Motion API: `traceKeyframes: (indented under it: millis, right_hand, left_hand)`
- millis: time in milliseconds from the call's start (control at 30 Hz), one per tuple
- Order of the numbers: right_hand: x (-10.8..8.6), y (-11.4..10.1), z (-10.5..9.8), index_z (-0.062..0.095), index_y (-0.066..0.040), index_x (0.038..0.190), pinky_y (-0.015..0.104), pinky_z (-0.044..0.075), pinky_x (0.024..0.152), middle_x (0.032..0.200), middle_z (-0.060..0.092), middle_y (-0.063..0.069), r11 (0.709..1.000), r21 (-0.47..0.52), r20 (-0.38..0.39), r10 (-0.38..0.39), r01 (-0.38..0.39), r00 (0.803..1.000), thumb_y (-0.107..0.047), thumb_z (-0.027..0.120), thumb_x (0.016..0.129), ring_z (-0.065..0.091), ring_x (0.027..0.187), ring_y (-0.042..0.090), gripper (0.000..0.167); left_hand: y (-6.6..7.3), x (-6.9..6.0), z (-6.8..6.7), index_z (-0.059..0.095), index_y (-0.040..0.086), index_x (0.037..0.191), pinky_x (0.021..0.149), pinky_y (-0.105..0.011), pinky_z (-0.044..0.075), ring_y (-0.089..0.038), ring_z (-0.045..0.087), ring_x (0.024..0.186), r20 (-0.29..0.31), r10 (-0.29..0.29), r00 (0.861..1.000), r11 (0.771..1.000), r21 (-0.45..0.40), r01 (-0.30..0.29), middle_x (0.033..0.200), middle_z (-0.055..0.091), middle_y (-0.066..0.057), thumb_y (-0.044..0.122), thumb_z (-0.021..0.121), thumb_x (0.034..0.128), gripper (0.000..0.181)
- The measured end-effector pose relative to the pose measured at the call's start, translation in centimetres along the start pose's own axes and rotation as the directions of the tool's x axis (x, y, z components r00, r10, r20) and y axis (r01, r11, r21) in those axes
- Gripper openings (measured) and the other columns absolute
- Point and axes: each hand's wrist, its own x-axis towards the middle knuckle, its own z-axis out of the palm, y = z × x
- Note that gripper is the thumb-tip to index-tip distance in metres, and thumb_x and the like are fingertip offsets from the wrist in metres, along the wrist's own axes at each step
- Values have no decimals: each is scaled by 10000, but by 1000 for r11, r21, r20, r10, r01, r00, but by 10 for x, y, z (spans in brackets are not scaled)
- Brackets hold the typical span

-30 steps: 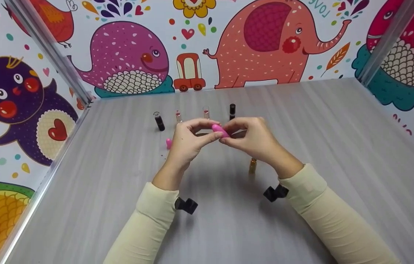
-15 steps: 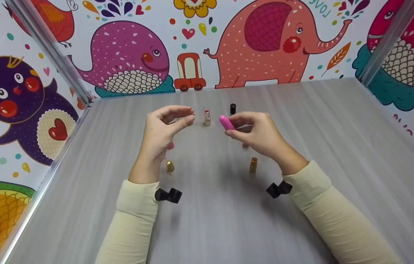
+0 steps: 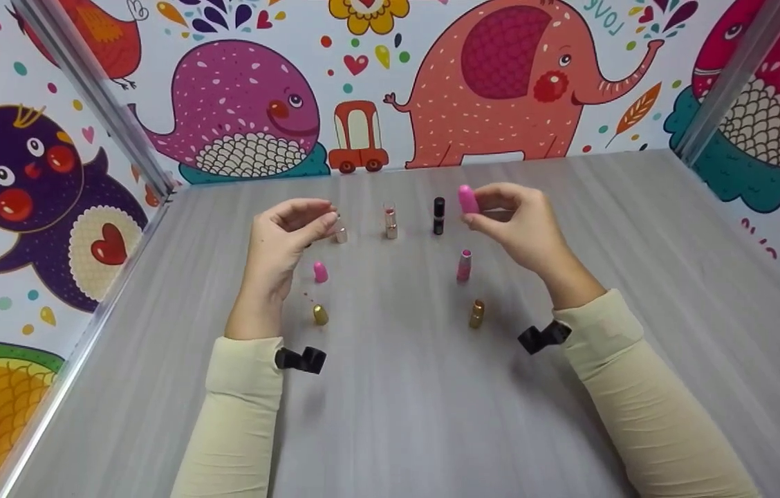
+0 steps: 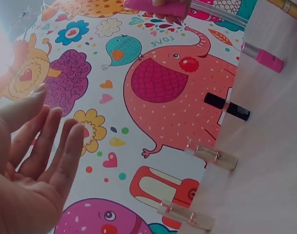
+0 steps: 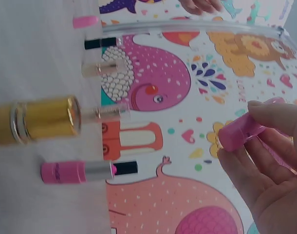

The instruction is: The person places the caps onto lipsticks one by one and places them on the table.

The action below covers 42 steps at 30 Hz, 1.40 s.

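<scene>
Between thumb and fingers, the right hand [image 3: 525, 228] pinches a pink lipstick [image 3: 468, 199], raised above the table. The right wrist view shows that pink tube [image 5: 241, 130] in the right hand [image 5: 270, 165]. Empty, the left hand [image 3: 276, 259] hovers at left with relaxed, bent fingers; in the left wrist view that hand [image 4: 39, 161] has its fingers apart. Below the right hand stands a pink and silver lipstick [image 3: 464, 266], and left of it a black lipstick [image 3: 438, 216]. A small pink piece [image 3: 320, 272] is on the table beside the left hand.
Nearer the front are a gold cap-like piece [image 3: 321, 315] and a gold lipstick [image 3: 476, 314]. Two clear-topped lipsticks stand farther back, one [image 3: 391, 223] in the middle, another [image 3: 341, 230] by the left fingertips. Printed panels border the table [image 3: 390, 387].
The hands have drawn apart. The left hand let go of the pink lipstick and moved left; the right hand carried it right and upward, uncovering the pink and silver lipstick.
</scene>
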Motion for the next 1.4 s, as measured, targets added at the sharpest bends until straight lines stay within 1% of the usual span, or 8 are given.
traceKeyframes:
  millis: [200,400,567,700,833,1000,1167,1400]
  right_hand:
    - [5,7,-7,748,-38,1254,314,612,947,1169,769,129,999,-10,-34,53,-54,998,-162,854,937,767,1044,258,357]
    - [10,15,-6,743,-53,1267,333,608,968,1174,769,122,996,-16,-14,92,-92,996,-201,854,941,757,1057,233,374]
    - [11,18,-8,741,-54,1270,339,610,966,1178,767,123,994,-33,-13,106,-106,994,-210,847,948,754,1062,236,374]
    - [11,20,-9,739,-53,1271,343,610,966,1178,768,123,993,-38,-12,113,-114,993,-208,847,948,755,1064,236,374]
    - [12,21,-9,740,-55,1270,326,613,951,1178,771,120,993,-33,-3,116,-116,993,-212,853,943,759,1056,231,379]
    - [13,22,-10,741,-41,1267,293,614,927,1167,775,129,994,-40,-12,98,-99,995,-183,854,939,757,1043,219,374]
    - [16,28,-10,739,-24,1261,302,614,937,1164,777,143,994,-54,-11,90,-91,996,-152,849,939,754,1054,229,364]
    - [20,48,-10,719,-28,1292,349,604,981,1199,764,145,986,-64,9,155,-154,988,-162,827,961,749,1090,256,373]
  left_hand:
    - [-11,8,-22,762,-17,1186,889,-329,634,-227,752,1013,-13,-77,997,996,46,77,1072,771,-41,106,848,928,298]
    - [-21,10,-46,707,-74,1263,937,-336,620,-245,751,1046,-13,-144,989,987,72,145,1108,749,-58,131,844,936,409]
    - [-43,15,-58,717,-41,1270,940,-273,604,-142,745,1007,-51,-217,975,966,134,222,1098,754,-5,114,849,930,396]
    - [-64,15,-65,705,-20,1310,970,-245,563,-112,715,1064,-85,-270,959,941,187,282,1128,777,27,98,837,940,410]
    - [-78,12,-67,692,-20,1334,983,-224,547,-120,703,1116,-81,-314,946,928,185,324,1192,776,-14,53,818,947,413]
    - [-91,12,-64,692,-38,1337,924,-187,565,-106,702,1087,-49,-354,934,920,160,357,1198,776,-50,25,841,916,452]
    - [-100,14,-60,703,-62,1306,886,-190,582,-92,716,1026,-44,-344,938,919,190,346,1189,772,-82,-9,842,903,430]
    - [-107,14,-57,745,-18,1258,965,-249,537,-193,680,1124,-43,-340,939,894,295,337,1235,754,-128,36,872,888,395]
